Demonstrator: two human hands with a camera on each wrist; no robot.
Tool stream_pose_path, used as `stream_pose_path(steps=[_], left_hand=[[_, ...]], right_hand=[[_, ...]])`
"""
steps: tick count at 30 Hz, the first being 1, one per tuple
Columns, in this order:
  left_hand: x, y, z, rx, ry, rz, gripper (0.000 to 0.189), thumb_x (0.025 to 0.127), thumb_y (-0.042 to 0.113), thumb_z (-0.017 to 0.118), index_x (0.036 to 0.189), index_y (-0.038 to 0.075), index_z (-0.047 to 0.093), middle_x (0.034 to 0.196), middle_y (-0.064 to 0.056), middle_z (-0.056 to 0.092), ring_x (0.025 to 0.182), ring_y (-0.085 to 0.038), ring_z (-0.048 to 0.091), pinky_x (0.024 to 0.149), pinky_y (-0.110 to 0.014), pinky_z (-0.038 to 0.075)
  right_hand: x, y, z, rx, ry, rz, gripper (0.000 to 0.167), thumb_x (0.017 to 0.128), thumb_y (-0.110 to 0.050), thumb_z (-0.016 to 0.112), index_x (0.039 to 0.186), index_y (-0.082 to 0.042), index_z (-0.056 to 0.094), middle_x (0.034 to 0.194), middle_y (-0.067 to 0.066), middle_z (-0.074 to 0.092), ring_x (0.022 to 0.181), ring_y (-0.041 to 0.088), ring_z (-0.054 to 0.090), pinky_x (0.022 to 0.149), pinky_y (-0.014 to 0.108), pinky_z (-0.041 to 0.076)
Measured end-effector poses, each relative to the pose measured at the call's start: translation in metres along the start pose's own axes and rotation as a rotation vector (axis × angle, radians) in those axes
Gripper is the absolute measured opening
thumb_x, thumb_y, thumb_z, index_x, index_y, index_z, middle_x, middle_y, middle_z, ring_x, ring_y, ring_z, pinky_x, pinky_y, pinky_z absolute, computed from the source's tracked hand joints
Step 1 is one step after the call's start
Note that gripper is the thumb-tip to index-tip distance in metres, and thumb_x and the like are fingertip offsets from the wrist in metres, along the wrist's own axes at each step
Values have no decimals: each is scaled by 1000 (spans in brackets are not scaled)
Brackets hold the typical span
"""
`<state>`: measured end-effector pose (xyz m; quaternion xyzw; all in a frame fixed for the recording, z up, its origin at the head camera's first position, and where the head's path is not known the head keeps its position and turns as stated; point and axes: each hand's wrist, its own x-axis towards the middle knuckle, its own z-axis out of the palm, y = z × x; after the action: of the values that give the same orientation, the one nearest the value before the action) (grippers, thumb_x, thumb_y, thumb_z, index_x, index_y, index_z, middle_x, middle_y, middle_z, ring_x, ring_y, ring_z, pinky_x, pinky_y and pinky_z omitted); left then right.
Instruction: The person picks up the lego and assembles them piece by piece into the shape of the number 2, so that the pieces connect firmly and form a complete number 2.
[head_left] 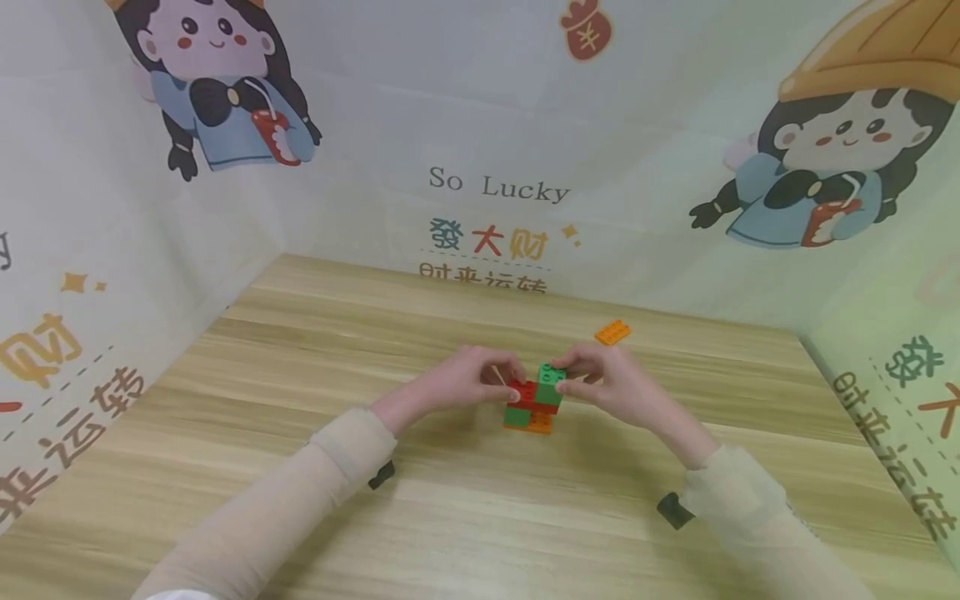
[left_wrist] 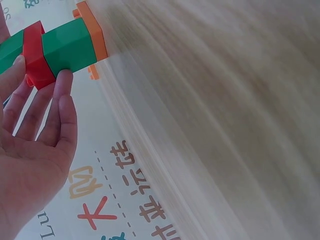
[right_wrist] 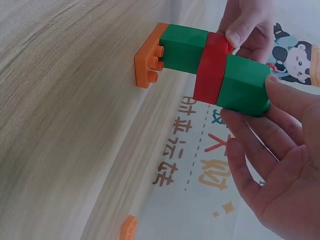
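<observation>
A small stack of toy building bricks stands on the wooden table. Its base is an orange plate, with a lower green brick on one end. Above that lies a flat red brick, and an upper green brick sits on the red one's right end. My left hand pinches the red brick near its left end, thumb in front and fingers behind. My right hand grips the upper green brick between thumb and fingers.
A loose orange plate lies on the table behind my right hand. Dark objects show near both sleeves. A printed cloth hangs around the table's back and sides.
</observation>
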<state>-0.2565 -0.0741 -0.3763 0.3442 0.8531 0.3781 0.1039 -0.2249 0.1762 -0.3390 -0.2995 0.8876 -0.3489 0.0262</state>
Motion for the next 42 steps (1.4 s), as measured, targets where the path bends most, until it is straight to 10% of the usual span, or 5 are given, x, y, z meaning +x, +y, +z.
stream_pose_path(steps=[42], left_hand=[[-2, -1, 3, -28, 1, -24, 21, 90, 17, 72, 110, 16, 67, 106, -1, 72, 95, -13, 68, 88, -26, 56]], right_hand=[[10, 27, -22, -139, 46, 0, 32, 94, -15, 66, 125, -8, 64, 126, 14, 68, 115, 31, 65, 94, 47, 55]])
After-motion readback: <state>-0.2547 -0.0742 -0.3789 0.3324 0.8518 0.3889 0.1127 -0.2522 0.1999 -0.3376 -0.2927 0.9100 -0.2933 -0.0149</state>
